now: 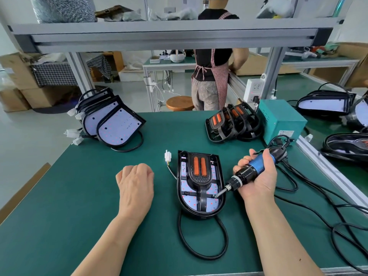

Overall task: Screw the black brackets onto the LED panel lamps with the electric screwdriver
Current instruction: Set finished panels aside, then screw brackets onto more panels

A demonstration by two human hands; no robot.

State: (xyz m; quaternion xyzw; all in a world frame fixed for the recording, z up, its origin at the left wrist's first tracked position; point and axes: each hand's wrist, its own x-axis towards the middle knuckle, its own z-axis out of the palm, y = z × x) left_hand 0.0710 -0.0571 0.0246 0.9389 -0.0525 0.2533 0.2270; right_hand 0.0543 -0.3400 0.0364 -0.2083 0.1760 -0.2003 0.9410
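An LED panel lamp [187, 204] lies face up on the green mat in front of me. A black bracket [200, 176] with two orange strips sits on top of it. My right hand [256, 176] grips the blue and black electric screwdriver [247, 173], and its bit tip touches the lamp's right side near the bracket's cross arm. My left hand [135, 188] rests on the mat to the left of the lamp with its fingers curled under, holding nothing that I can see. The lamp's black cable loops toward me and a white connector [167, 156] lies at its upper left.
Several bare LED lamps [117, 126] lean stacked at the far left. A row of black brackets [231, 124] stands at the far right beside a teal power box [282, 122]. Screwdriver cables [318, 196] trail across the right side. More lamps [326, 104] lie beyond the aluminium rail. A person stands behind the bench.
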